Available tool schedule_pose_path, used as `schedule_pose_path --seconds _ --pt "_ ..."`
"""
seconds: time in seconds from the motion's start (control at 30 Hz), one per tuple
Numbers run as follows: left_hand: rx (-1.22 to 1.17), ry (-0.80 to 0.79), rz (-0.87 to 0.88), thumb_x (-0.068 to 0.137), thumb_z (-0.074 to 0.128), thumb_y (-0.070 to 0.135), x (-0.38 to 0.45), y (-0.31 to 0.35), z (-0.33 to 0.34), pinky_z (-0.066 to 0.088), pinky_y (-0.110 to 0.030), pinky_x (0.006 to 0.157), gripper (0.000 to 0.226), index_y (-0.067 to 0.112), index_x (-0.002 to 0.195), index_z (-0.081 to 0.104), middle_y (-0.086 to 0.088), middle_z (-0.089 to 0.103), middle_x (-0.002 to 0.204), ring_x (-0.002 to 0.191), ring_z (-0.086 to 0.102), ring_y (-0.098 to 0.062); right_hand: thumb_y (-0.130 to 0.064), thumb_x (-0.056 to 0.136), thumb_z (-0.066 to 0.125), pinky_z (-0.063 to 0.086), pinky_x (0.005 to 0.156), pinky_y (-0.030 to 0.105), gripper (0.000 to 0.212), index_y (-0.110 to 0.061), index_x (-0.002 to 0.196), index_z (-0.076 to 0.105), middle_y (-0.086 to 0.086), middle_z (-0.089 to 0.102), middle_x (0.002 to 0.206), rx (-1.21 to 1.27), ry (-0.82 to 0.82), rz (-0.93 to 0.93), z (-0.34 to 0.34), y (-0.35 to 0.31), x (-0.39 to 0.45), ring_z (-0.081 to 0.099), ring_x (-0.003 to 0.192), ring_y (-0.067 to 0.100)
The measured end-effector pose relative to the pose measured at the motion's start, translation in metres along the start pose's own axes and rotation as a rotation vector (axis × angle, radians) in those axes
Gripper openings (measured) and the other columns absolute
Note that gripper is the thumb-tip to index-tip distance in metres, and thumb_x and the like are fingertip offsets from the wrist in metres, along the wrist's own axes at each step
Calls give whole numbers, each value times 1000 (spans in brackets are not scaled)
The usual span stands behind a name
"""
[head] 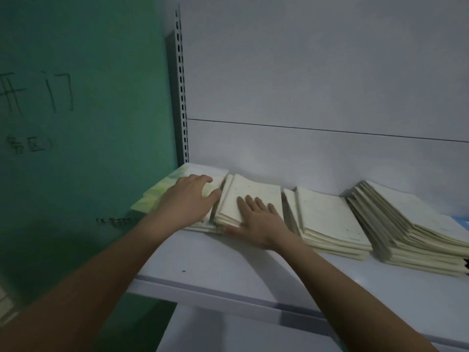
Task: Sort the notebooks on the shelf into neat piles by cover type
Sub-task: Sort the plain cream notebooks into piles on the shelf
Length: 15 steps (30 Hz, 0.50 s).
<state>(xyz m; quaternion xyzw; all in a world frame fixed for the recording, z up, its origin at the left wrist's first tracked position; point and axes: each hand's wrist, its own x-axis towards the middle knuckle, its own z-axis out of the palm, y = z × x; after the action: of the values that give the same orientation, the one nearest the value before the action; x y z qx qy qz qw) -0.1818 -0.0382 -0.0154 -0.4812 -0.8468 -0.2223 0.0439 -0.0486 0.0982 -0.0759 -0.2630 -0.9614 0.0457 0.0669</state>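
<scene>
Several piles of cream notebooks lie along a white shelf. The leftmost pile has pale green patterned covers and sits at the shelf's left end. My left hand lies flat on it, fingers curled against the edge of the neighbouring pile. That second pile has plain cream covers and is tilted. My right hand presses on its near corner, fingers spread on top, thumb along the front edge. A third cream pile and a fanned fourth pile lie further right.
A green wall with dark handwritten characters stands left of the shelf. A slotted metal upright rises at the shelf's back left corner. White back panels close the rear. The shelf's front lip runs in front of the piles.
</scene>
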Motion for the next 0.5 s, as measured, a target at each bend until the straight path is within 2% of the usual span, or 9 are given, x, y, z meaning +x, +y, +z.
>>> schedule_pose_path --seconds 0.07,0.17,0.3,0.33,0.37,0.43,0.5 --pt "-58 -6 24 97 42 51 -5 -4 2 36 -41 108 49 25 139 47 2 46 145 134 37 -19 -78 84 33 10 119 48 93 -21 153 9 5 11 161 -27 72 -1 10 -2 -18 10 148 26" --pt "-158 -1 77 97 44 45 -7 -4 7 40 -38 102 44 23 135 51 2 52 139 125 46 -18 -58 93 42 12 118 43 73 -25 152 17 -1 18 160 -58 213 -24 17 -4 -44 14 147 22" --pt "-493 -42 54 99 46 25 2 9 9 46 -22 73 32 19 128 57 2 60 125 100 57 -11 -38 99 45 13 119 39 59 -30 152 20 -5 19 160 22 184 11 15 -5 -53 14 148 18" --pt "-571 -72 30 98 47 23 5 12 8 46 -19 72 31 18 127 58 3 61 120 98 58 -12 -36 100 45 16 119 38 57 -30 152 23 -5 22 159 101 200 19 11 -6 -52 17 147 18" --pt "-648 -107 4 97 48 24 8 15 6 47 -19 76 32 17 125 60 3 64 115 98 60 -13 -34 101 45 19 118 35 53 -29 151 27 -5 27 158 236 234 45 5 -9 -51 23 146 17" --pt "-849 -237 -77 97 49 31 14 17 5 49 -30 90 35 12 124 60 -2 69 108 100 66 -20 -36 102 42 24 113 27 45 -27 146 38 -7 39 151 571 330 118 -10 -18 -50 33 140 12" --pt "-1122 -462 -198 97 49 45 15 21 1 51 -40 95 46 10 126 53 -14 69 113 100 69 -30 -43 102 34 27 114 32 43 -30 141 46 -8 52 140 692 445 117 -24 -29 -53 44 132 11"
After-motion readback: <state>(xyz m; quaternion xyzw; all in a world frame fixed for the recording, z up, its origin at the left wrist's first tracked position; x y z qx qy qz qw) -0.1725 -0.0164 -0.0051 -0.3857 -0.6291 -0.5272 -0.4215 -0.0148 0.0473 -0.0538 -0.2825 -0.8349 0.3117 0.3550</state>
